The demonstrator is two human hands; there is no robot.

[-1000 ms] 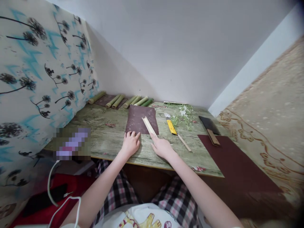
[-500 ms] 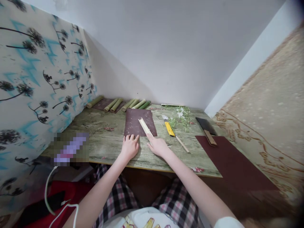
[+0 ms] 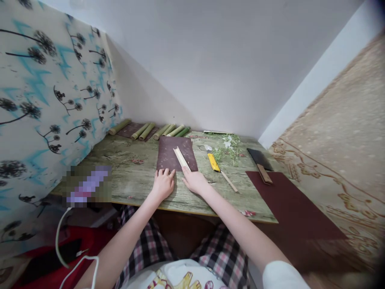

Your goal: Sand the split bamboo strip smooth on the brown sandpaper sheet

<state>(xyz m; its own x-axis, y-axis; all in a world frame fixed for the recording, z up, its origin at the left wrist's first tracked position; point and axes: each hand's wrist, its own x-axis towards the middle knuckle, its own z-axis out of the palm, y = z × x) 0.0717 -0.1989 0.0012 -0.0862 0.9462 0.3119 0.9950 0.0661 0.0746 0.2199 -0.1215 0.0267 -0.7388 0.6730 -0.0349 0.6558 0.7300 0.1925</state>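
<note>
A split bamboo piece (image 3: 181, 157), pale and hollowed like a trough, lies slanted on a brown sheet of sandpaper (image 3: 164, 154). My right hand (image 3: 195, 182) grips its near end, with the fingers along it; the part under the palm is hidden. My left hand (image 3: 164, 184) lies flat, fingers spread, with the fingertips pressing the near edge of the sandpaper. To the right of my hands are a yellow folding tool (image 3: 213, 163), perhaps a knife or saw, and a thin pale stick (image 3: 229, 181) beside its lower end.
Several bamboo tubes (image 3: 146, 131) line the back left. Green-white shavings (image 3: 228, 148) lie at the back right. A cleaver (image 3: 260, 165) with a wooden handle rests partly on a larger brown sheet (image 3: 288, 200) overhanging the wooden table (image 3: 126, 180). A blurred purple object (image 3: 88, 188) sits far left.
My right hand and the bamboo piece have slid slightly forward and left over the sandpaper. My left hand keeps its place at the sheet's edge.
</note>
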